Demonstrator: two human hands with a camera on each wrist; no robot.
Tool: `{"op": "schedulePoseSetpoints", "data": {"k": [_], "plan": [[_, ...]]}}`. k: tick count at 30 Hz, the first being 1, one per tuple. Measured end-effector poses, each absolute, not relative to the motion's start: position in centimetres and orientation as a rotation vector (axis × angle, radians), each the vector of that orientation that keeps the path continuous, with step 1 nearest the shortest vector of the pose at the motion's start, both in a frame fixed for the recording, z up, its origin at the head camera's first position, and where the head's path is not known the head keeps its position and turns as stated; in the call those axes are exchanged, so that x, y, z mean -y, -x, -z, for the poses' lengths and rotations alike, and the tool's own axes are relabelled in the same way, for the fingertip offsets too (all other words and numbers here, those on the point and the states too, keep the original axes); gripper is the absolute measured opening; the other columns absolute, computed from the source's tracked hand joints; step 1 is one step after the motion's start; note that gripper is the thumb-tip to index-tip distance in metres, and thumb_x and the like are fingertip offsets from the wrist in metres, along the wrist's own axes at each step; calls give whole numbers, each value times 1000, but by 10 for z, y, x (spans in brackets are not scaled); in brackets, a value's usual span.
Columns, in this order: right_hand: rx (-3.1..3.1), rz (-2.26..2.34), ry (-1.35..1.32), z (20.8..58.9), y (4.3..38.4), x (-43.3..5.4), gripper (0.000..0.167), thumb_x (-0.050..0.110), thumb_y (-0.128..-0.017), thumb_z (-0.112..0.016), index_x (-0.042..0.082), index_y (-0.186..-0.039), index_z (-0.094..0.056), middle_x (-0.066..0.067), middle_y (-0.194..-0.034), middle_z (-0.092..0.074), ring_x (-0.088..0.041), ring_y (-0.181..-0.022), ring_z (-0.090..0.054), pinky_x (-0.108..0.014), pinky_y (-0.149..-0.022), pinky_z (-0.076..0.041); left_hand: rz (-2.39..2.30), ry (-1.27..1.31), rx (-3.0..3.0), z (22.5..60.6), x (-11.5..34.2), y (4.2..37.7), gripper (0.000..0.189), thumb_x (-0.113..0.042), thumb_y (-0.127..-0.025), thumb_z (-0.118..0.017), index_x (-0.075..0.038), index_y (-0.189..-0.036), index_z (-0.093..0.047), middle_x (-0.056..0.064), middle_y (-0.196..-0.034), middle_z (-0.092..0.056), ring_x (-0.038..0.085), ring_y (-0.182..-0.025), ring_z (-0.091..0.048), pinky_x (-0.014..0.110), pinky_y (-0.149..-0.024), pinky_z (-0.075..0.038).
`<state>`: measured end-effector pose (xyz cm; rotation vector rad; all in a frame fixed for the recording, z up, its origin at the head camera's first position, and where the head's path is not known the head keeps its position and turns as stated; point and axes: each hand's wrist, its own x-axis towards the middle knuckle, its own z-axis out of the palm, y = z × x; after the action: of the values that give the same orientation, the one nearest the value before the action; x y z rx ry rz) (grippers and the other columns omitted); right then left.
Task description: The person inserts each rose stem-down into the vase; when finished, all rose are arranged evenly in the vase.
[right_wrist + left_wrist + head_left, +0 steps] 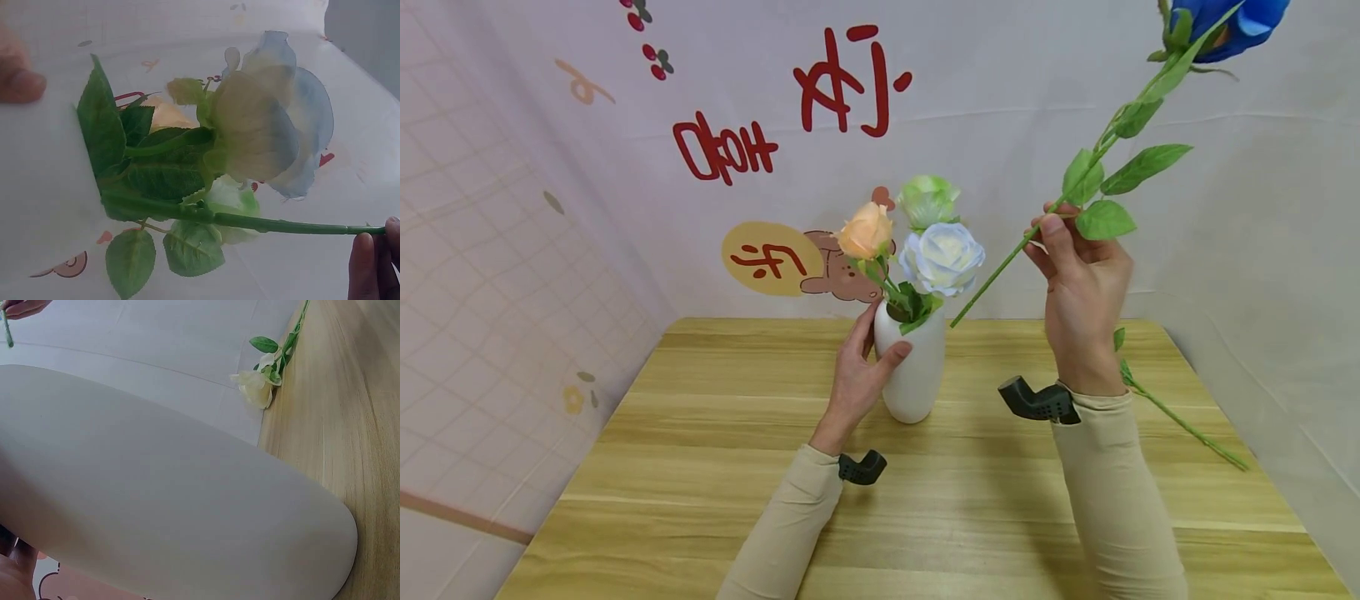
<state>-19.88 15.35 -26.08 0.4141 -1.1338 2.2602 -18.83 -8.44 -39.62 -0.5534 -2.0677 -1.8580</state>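
Observation:
A white vase stands upright on the wooden table, holding a peach rose, a light green rose and a pale blue-white rose. My left hand grips the vase near its mouth, fingers round the left side and thumb across the front. Up to the right, my right hand pinches the green stem of a deep blue rose between thumb and fingers. That stem slants down leftward, its cut end beside the vase's upper right side. Its bloom is partly outside the head view.
Another stem lies at the table's right, partly hidden behind my right wrist; the left wrist view shows a white rose lying there. A pale cloth with red lettering and cartoon prints hangs behind the table.

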Motion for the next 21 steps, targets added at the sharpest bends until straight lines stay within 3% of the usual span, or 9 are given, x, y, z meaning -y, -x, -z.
{"op": "schedulePoseSetpoints", "data": {"k": [6,21], "plan": [[1102,-2247,-406,255,207,-146,16,1,-94,-75,-7,-106,-70,-21,-108,-67,-27,-90,-67,-31,-79,-62,1896,564,2050,396,85,188,96,-61,-89,-72,-11,-162,-36,12,-159,-43,27,-144,-46,46,-119,-38],[1176,-2237,-395,262,219,-131,11,5,-96,-75,1,-105,-73,-16,-111,-68,-22,-94,-67,-30,-82,-61,1847,540,2076,396,84,185,94,-67,-89,-68,-15,-162,-37,8,-158,-45,22,-143,-47,42,-118,-39]]}}
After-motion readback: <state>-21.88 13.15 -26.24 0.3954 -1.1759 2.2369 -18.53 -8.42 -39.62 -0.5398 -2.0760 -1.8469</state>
